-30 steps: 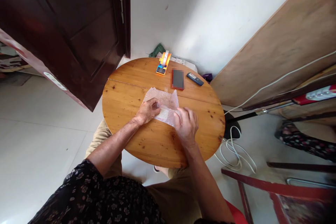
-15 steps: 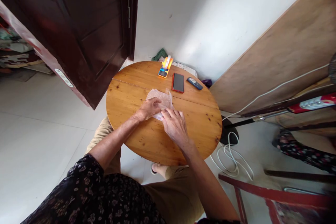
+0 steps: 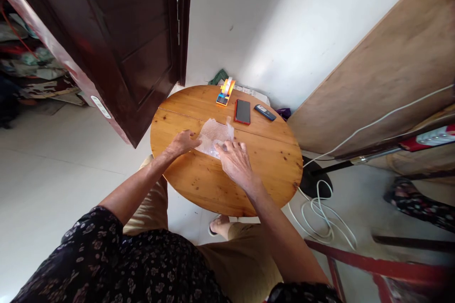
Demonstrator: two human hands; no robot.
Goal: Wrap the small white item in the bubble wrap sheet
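A folded piece of clear bubble wrap point(image 3: 213, 134) lies flat near the middle of a round wooden table point(image 3: 199, 184). My left hand point(image 3: 183, 142) rests on the table at the wrap's left edge, fingers touching it. My right hand point(image 3: 235, 161) lies flat with its fingers spread, pressing down on the wrap's right and near side. What is inside the wrap is hidden.
At the table's far side lie an orange and blue tape dispenser point(image 3: 224, 93), a red-edged phone point(image 3: 242, 111) and a small dark phone point(image 3: 264, 112). A dark wooden door point(image 3: 124, 42) stands open at left. A white cable point(image 3: 320, 213) coils on the floor at right, beside a board leaning on the wall.
The spread bubble wrap has been folded over into a smaller flat packet. My right hand went from pinching its edge to pressing flat on it; my left hand slid to the left edge.
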